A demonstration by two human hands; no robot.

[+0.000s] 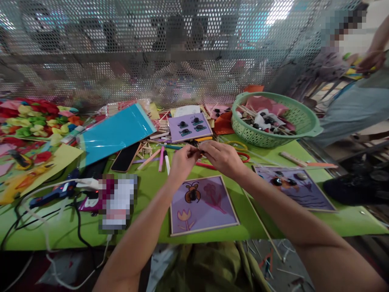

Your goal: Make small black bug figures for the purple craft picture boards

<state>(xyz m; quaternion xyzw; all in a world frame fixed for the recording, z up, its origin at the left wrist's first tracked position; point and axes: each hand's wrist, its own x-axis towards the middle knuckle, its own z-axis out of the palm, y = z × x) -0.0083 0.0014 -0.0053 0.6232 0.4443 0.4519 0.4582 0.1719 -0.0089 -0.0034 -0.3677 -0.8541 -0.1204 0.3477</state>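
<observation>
My left hand (183, 160) and my right hand (221, 157) meet above the green table (146, 190), both pinching one small item (201, 149) between the fingertips; it is too small to identify. Just below them lies a purple framed picture (203, 205) with a bee made of a dark stone, a pink flower and a tulip. Behind the hands rests a purple card (189, 126) carrying several small dark stone figures.
A green plastic basket (275, 117) of sticks and stones stands at the back right. A second purple picture (296, 187) lies right. A teal sheet (115, 132), a phone (126, 157), pens, a glue gun (59, 192) with cables and paper flowers (36, 119) fill the left. A person stands far right.
</observation>
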